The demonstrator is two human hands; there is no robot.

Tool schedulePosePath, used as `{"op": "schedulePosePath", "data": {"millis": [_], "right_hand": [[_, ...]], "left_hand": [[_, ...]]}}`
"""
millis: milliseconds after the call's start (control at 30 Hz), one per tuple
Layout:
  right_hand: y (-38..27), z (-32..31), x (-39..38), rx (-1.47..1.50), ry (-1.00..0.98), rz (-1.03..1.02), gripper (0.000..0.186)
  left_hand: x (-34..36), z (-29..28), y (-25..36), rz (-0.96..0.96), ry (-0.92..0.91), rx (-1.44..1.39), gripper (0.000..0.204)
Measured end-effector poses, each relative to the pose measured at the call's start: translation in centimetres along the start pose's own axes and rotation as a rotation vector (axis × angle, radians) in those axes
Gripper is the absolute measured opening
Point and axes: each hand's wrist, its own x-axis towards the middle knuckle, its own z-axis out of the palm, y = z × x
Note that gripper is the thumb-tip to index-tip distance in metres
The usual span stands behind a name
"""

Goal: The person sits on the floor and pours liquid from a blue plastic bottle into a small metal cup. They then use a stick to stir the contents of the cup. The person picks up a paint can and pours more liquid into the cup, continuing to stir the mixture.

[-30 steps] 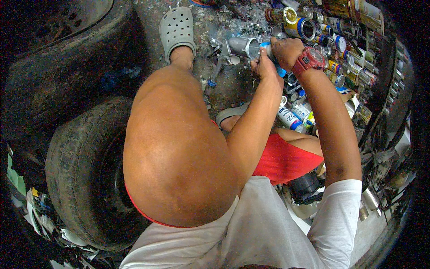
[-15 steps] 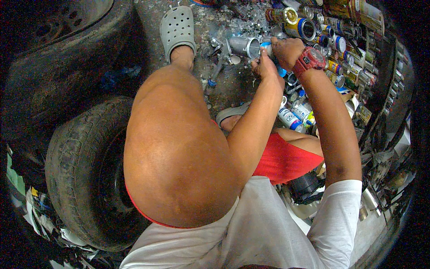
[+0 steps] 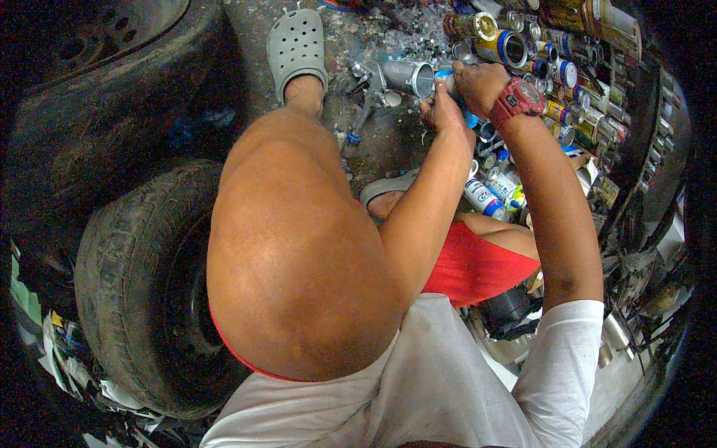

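A blue and white container (image 3: 446,76), mostly hidden by my fingers, is between my two hands beside the mouth of an open grey metal can (image 3: 403,77). My left hand (image 3: 445,113) is closed around its near side, thumb pointing up along it. My right hand (image 3: 482,87), with a red watch on the wrist, has its fingers curled on the container's right side. The grey can lies tilted on the floor with its rim toward my hands. Another bit of blue (image 3: 470,118) shows just below the right hand; whether it belongs to the same container I cannot tell.
Many paint cans (image 3: 511,48) stand crowded along the right, beside a dark shelf edge. A white and blue spray can (image 3: 484,197) lies below my hands. Paint-spattered floor (image 3: 388,41) stretches ahead. Large tyres (image 3: 134,284) fill the left, beside my raised knee.
Hardly anything differs. Both hands stay at the container beside the grey can, with only a very slight shift of the fingers and knee.
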Motion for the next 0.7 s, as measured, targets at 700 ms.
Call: {"op": "schedulePosePath", "data": {"millis": [700], "right_hand": [[-0.1, 0.3, 0.3, 0.007, 0.002, 0.007, 0.030]], "left_hand": [[-1.0, 0.2, 0.8, -0.037, -0.074, -0.009, 0.042]]}}
